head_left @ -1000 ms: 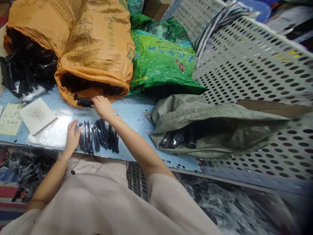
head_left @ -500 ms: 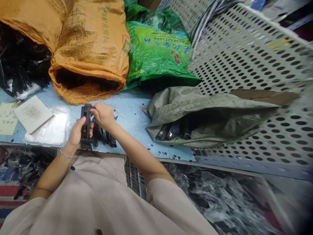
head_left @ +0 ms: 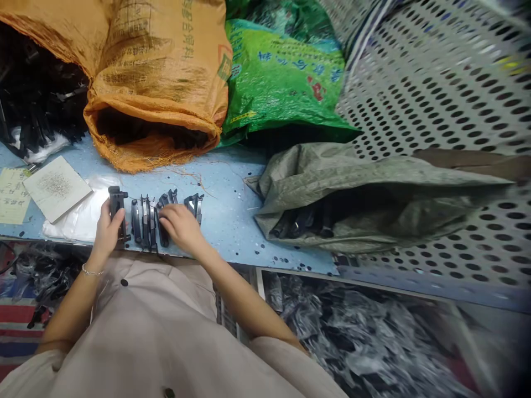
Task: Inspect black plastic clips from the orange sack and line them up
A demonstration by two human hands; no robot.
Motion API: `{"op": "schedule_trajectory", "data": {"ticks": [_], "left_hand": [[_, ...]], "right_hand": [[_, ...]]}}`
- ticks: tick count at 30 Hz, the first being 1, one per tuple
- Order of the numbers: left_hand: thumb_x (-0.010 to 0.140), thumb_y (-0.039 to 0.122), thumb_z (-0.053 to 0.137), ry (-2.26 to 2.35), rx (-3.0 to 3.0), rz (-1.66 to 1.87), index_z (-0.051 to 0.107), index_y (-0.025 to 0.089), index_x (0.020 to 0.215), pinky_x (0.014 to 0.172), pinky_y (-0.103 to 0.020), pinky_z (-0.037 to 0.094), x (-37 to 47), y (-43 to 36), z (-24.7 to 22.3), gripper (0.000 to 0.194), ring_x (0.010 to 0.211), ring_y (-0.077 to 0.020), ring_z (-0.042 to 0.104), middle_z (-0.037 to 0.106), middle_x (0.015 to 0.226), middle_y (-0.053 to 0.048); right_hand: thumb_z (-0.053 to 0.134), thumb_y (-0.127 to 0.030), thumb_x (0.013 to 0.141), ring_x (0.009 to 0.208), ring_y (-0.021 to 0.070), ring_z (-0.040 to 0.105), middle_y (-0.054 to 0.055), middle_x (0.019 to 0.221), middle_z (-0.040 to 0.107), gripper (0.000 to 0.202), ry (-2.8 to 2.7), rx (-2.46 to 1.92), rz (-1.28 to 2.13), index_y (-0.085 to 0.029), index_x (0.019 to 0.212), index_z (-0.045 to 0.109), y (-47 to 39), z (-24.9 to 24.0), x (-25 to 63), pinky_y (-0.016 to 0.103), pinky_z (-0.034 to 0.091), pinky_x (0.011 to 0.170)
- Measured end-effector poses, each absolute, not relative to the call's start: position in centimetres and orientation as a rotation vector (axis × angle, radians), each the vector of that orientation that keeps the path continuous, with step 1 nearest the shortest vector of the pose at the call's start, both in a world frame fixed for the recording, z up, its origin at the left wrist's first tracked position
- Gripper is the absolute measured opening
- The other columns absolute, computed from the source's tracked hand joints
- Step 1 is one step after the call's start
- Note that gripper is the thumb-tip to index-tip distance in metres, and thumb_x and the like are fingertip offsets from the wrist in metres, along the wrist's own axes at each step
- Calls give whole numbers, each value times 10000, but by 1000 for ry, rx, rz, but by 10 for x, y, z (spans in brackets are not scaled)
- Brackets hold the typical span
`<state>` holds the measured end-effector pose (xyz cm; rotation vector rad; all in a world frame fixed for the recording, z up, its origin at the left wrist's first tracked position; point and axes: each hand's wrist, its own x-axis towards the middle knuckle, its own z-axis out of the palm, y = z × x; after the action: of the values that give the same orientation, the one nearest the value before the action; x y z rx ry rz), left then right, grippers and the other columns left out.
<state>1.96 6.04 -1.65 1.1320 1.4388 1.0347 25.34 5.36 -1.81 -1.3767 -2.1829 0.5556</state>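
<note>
My left hand (head_left: 107, 229) is wrapped around a long black slotted plastic part (head_left: 118, 209), held upright near the front of the blue table. Several slim black plastic pieces (head_left: 145, 224) lie side by side just to its right. Over this row, my right hand (head_left: 181, 225) has its fingers curled down on one slim black piece (head_left: 163, 235), which the hand partly covers. A few more black pieces (head_left: 194, 204) lie beyond the right hand.
A white square plate (head_left: 58, 189) rests on white plastic bags (head_left: 78, 221) at left, beside a yellow note (head_left: 14, 196). Orange (head_left: 161, 66) and green sacks (head_left: 286, 88) stand behind. A grey-green sack (head_left: 315, 166) with black parts lies right, against a perforated panel (head_left: 435, 94).
My left hand has moved left with the slotted part. My right hand has left that part and come down onto the row of slim black pieces.
</note>
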Motion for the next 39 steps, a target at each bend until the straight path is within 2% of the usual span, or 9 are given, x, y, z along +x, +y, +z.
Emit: {"op": "schedule_trajectory", "data": {"ticks": [2,5,12,17,21,24,27,32,39], "left_hand": [[847,595,650,1404,946,956,552,189,1173,542,-274,542,20,65,-33,530,600,-140,640,670,871,-24],[868,585,618,1328,903,938,568,173,1089,570,-283,558,35,77,-48,470,619,-142,641,684,871,-39],[821,373,733,1135,2032,590,580,221,1291,998,-434,525,58,73,-1,518,1157,-302,643,658,1244,-118],[840,342,739,974,2432,362,551,213,1257,923,-415,560,49,55,33,475,1101,-292,663,661,1189,-107],[899,346,676,1143,2374,722,517,198,1215,977,-419,529,24,54,21,383,1168,-268,614,593,1287,-137],[948,336,587,1691,2115,912,543,175,1103,861,-390,536,1,57,-4,227,1012,-246,629,593,1144,-140],[922,327,600,1988,2014,724,605,168,908,838,-405,503,-18,63,-29,159,979,-283,610,603,1009,-140],[882,322,599,1813,1455,952,682,168,813,721,-317,467,-48,76,-48,188,758,-194,597,631,778,-48],[559,328,874,1479,832,1289,688,151,709,705,-272,467,-51,76,-43,297,695,-137,612,682,744,-19]], "right_hand": [[403,-357,1034,1190,307,558,179,1298,619,358,-2166,-1446,488,-167,1248,619,55,-31,277,504,460,1017],[426,-314,1016,1190,324,578,177,1275,638,359,-2149,-1526,472,-174,1288,613,54,-42,301,542,487,1017],[533,-455,985,1374,349,464,204,1484,484,589,-2311,-1255,401,-194,1501,421,50,15,295,552,449,1098],[642,-397,941,1041,315,656,185,1143,684,571,-2768,-1097,437,-104,1411,499,47,55,276,450,566,881],[626,-280,944,970,304,683,184,1050,709,369,-2830,-1251,439,-82,1255,617,57,47,279,399,572,804],[581,-371,971,1032,299,689,174,1158,710,397,-2394,-1414,730,-140,1291,623,69,27,283,426,565,878],[645,-490,912,1100,278,679,106,1226,711,476,-1693,-1301,1273,-208,1295,635,74,9,266,451,536,977],[802,-473,780,933,226,720,90,1064,753,434,-804,-864,2027,-175,1078,700,71,-4,204,443,583,925],[722,-314,890,862,220,733,106,906,757,234,-374,-675,2325,-114,993,655,94,-23,132,436,628,860]]}}
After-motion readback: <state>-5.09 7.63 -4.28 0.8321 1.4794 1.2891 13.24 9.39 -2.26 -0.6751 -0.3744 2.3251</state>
